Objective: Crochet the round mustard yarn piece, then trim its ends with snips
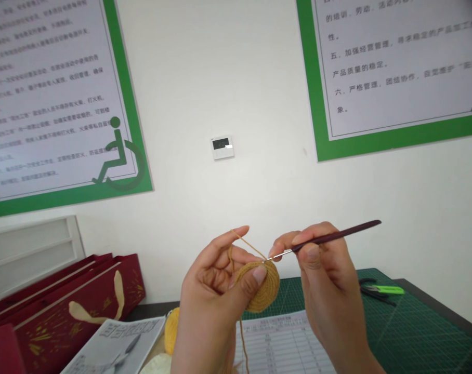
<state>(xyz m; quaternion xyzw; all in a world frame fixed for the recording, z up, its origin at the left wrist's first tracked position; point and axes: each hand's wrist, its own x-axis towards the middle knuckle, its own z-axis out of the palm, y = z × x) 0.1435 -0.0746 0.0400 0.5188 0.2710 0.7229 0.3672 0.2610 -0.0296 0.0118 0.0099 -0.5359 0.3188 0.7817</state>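
Note:
My left hand [216,285] pinches a round mustard-yellow crochet piece [267,291] between thumb and fingers. A strand of yarn [247,243] runs over its raised index finger down to the edge of the piece, and a tail hangs below. In my right hand [329,285] is a crochet hook [339,235] with a dark handle and a thin metal shaft, held like a pen. The hook's tip meets the top edge of the piece beside my left thumb; whether it is through a stitch is too small to tell.
Beneath my hands lie a printed form [283,343] and a green cutting mat [400,332]. Pliers and a bright green-handled tool [388,289] rest at the right. Yellow yarn [171,332], a printed sheet [119,345] and dark red gift bags [83,306] stand left. Behind is a wall with a thermostat [222,147].

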